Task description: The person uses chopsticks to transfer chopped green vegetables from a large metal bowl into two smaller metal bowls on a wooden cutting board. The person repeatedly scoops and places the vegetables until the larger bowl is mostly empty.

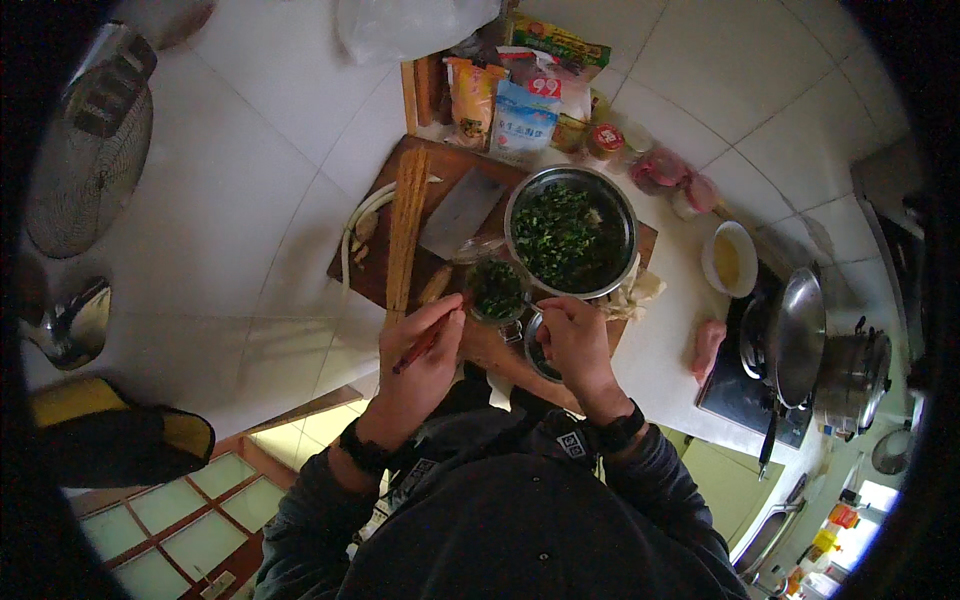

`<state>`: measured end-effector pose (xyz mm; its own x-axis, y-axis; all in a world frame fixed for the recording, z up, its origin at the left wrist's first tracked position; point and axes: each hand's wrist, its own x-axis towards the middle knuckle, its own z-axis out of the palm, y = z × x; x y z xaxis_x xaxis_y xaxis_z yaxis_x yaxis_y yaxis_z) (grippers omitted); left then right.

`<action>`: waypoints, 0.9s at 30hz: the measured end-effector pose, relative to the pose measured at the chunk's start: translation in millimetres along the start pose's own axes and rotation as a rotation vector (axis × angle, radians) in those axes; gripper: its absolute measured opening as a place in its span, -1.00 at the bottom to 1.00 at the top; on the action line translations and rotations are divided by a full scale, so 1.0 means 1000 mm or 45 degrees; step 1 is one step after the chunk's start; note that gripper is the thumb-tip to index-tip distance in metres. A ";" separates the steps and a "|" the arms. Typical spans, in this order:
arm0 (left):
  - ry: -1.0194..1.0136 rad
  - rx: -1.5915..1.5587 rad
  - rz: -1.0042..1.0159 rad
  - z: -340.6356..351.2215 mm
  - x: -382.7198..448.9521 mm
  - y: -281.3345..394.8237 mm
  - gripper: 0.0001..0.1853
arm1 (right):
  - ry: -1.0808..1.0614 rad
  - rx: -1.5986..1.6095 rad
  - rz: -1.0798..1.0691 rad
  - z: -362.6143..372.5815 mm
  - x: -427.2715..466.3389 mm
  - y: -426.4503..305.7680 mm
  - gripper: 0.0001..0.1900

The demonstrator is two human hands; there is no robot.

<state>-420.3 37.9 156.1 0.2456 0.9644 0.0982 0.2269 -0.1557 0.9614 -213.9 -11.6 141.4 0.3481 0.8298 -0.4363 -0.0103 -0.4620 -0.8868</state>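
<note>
My left hand grips dark red chopsticks, just left of a glass jar filled with chopped greens. The chopsticks' far ends are hidden by my fingers. My right hand is closed on the handle of a thin metal utensil, probably a spoon, which meets the jar's right rim. Beyond the jar stands a large stainless steel bowl with more chopped greens. Partly under my right hand sits a smaller round metal-rimmed container, its contents mostly covered.
A wooden cutting board carries a cleaver, a bundle of bamboo sticks and pale stalks. Food packets and jars line the wall. Rightward are a bowl of yellow food, raw meat and a wok.
</note>
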 end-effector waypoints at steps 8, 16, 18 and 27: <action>0.021 -0.025 -0.018 0.010 -0.001 -0.019 -0.80 | 0.048 -0.380 -0.320 0.008 0.011 0.023 -0.75; -0.030 0.169 0.073 0.021 0.015 -0.029 -0.82 | 0.119 -0.727 -0.774 0.019 0.008 0.018 -0.86; -0.074 0.209 0.085 0.021 0.020 -0.023 -0.83 | 0.083 -0.813 -0.802 0.019 0.002 0.012 -0.85; -0.102 0.303 0.158 0.005 0.019 0.001 -0.84 | 0.203 -0.778 -0.901 0.015 -0.006 0.014 -0.74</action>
<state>-410.9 55.3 158.0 0.3572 0.9162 0.1815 0.4034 -0.3266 0.8548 -230.2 -17.9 129.5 0.2099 0.9482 0.2384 0.7289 0.0108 -0.6846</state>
